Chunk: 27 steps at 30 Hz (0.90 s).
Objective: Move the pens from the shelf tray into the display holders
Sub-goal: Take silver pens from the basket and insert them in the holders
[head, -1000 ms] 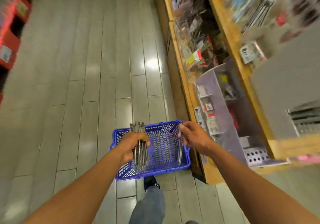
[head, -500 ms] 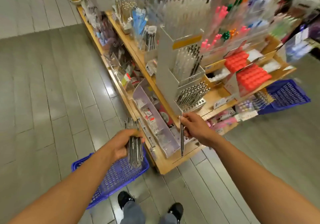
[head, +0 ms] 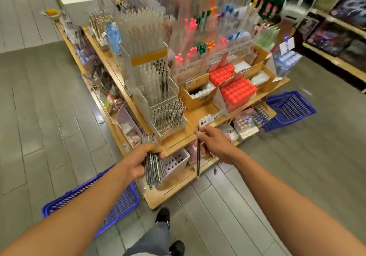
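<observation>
Pens [head: 153, 168], slim and silvery, sit bundled in your left hand [head: 138, 161], fingers wrapped round them; your right hand [head: 213, 143] pinches one thin pen [head: 198, 156] upright, near the perforated clear display holder [head: 168, 119] on the wooden shelf [head: 198, 115].
</observation>
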### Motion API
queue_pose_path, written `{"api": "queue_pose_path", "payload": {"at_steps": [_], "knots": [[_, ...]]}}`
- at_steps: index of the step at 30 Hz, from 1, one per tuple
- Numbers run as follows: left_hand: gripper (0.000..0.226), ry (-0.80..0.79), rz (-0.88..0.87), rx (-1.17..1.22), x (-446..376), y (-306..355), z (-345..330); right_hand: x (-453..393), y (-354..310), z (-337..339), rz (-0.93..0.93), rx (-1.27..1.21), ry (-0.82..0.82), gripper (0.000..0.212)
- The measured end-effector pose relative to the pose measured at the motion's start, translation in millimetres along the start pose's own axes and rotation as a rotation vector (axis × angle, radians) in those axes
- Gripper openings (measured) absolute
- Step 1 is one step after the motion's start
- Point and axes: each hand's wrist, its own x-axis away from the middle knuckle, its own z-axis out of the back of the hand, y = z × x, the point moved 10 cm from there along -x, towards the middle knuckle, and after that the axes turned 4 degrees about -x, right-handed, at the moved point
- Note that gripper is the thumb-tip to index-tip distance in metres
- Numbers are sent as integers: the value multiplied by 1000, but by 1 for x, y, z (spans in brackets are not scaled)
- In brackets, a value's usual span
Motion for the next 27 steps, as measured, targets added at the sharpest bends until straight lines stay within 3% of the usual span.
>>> {"api": "queue_pose_path", "payload": {"at_steps": [7,11,16,22,27], "knots": [[14,3,-69,103,-32,49,-19,-63,-31,12,53,-12,-29,12],[5,62,-90,95,-42,70,-14,-99,-54,10,149,24,-31,16],[10,109,-91,132,-49,83,1,-134,-81,7,280,85,-3,19],[23,100,-122,278,-50,89,6,-166,-101,-8,433,383,-98,12],[20,139,-164,386,-52,95,8,-183,-107,-26,579,693,-338,11]]}}
